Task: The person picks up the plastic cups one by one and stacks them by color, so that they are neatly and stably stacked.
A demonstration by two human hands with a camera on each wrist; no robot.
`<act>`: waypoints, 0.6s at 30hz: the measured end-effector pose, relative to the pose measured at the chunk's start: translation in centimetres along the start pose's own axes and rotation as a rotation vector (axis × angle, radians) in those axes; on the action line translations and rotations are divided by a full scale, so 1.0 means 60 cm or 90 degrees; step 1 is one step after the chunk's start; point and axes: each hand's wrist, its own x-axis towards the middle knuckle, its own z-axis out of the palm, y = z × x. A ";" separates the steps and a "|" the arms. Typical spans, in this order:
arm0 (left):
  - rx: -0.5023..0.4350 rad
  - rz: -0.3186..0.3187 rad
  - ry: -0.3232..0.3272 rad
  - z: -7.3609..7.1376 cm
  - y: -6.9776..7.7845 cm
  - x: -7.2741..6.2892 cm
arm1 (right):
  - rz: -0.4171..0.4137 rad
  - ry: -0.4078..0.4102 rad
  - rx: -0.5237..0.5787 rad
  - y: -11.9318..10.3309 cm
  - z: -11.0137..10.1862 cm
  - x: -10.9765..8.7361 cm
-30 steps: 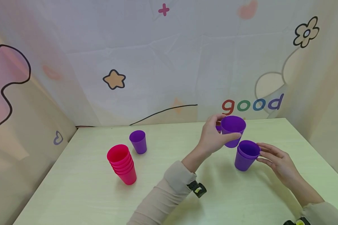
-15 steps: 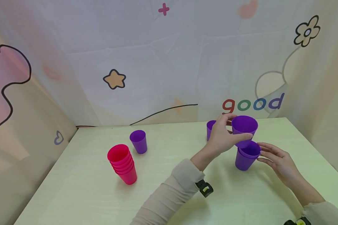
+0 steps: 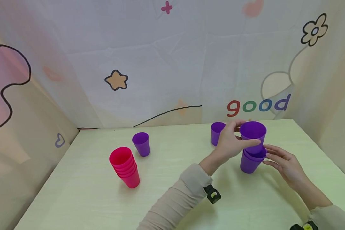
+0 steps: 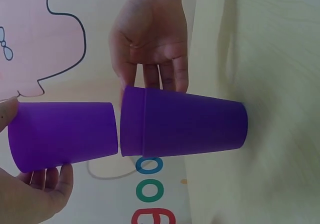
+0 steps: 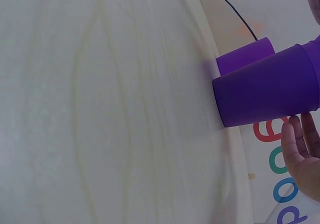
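My left hand (image 3: 233,140) grips a purple cup (image 3: 253,132) by its sides, thumb in front and fingers behind. That cup hangs upright over a stack of two nested purple cups (image 3: 248,164) on the table; the left wrist view shows a thin gap between its base and the stack's upper rim. Extended fingers of my right hand (image 3: 286,164) touch the right side of the stack near its rim. Another purple cup (image 3: 216,134) stands behind my left hand, partly hidden by it.
On the left of the table (image 3: 83,198) stand a stack of several pink-red cups (image 3: 129,172) and, behind it, a single purple cup (image 3: 141,144). A printed cloth backdrop (image 3: 166,64) rises along the table's far edge.
The left hand has carried its purple cup to the right, from beside the nested stack to above it, uncovering more of the cup behind. My right hand has stayed at the stack.
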 end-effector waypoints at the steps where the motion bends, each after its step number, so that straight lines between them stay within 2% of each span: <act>1: 0.002 -0.003 -0.001 0.001 -0.002 0.000 | -0.001 -0.001 0.000 0.000 0.000 0.000; 9: 0.006 -0.034 -0.004 0.004 -0.012 0.000 | -0.006 -0.006 -0.002 0.001 -0.001 0.001; 18: 0.075 -0.054 -0.012 0.017 -0.031 0.004 | 0.001 0.007 -0.014 0.001 0.000 0.001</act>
